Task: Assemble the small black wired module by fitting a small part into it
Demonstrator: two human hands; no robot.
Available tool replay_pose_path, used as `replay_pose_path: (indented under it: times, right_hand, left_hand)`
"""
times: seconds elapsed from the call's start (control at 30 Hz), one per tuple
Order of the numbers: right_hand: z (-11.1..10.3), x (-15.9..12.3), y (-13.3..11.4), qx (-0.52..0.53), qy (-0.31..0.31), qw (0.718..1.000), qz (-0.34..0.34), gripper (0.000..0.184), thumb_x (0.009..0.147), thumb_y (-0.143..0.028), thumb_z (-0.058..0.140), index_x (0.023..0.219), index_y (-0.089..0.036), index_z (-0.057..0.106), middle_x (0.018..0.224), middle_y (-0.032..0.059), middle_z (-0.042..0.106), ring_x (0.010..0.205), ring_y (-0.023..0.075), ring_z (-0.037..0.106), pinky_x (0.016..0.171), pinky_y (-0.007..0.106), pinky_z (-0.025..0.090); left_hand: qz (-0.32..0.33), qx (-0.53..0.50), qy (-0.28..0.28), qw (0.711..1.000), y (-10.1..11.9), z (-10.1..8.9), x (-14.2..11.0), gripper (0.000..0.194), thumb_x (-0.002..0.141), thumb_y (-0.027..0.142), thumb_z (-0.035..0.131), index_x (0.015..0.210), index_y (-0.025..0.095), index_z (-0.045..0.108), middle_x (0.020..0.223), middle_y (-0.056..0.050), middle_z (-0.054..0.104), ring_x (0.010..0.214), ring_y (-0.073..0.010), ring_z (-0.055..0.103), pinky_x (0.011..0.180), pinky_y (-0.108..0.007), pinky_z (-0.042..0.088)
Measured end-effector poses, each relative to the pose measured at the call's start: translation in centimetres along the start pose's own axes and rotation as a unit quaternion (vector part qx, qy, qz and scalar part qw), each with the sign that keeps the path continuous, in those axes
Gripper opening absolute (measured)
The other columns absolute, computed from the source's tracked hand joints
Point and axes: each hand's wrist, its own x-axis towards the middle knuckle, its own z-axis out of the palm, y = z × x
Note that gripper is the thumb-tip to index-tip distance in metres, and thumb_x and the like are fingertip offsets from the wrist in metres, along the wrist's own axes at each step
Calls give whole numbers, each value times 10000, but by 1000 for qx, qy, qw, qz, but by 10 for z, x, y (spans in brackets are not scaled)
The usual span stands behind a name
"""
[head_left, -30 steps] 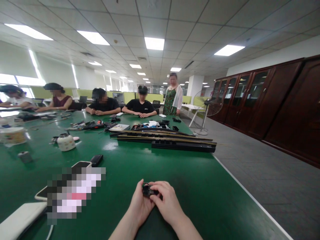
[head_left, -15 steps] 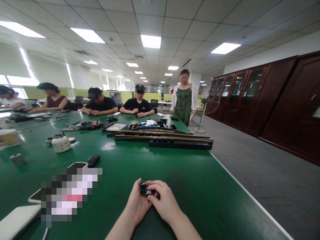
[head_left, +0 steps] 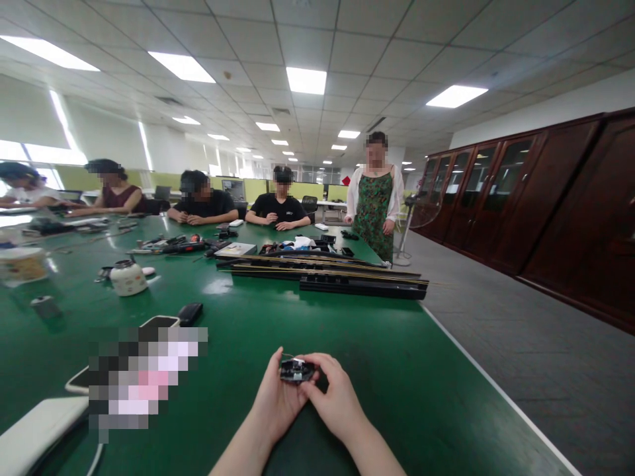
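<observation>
A small black plastic device, with silvery pieces and a dark inside showing, is held above the near part of the green table. My left hand cradles it from below and from the left, its thumb up along the side. Coming in from the right, my right hand grips the device's right end between thumb and fingers. A thin wire-like strip shows at its upper left, by the left thumb. Its underside is hidden in my palm, and its exact kind is too small to make out.
Long black rails with thin brass-coloured rods lie across the table ahead. To the left are a white jar, a black pouch-like item, a phone and a white slab. Several people sit or stand beyond.
My right fingers have drawn back from the top of the device to its right end, so more of its inside shows. The camera view has shifted slightly.
</observation>
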Motion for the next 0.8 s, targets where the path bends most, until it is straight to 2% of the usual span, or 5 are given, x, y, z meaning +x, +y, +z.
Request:
replay_pose_path:
  times: [0.53,0.8]
  right_hand:
    - [0,1,3,-17,8,1000,-5,379,664,-64,542,991,-254,574,1007,18,605,982,188,529,894,342,388]
    - [0,0,10,-24,31,999,8,331,711,-124,531,1023,-231,560,1045,43,593,1009,201,522,909,361,388]
  left_hand:
    - [-12,9,-39,999,2,1,-3,369,762,449,466,860,100,538,747,-111,657,694,-208,641,627,-280,476]
    - [34,29,-8,999,4,2,-3,226,776,377,478,871,173,485,836,-92,661,740,-214,645,697,-315,470]
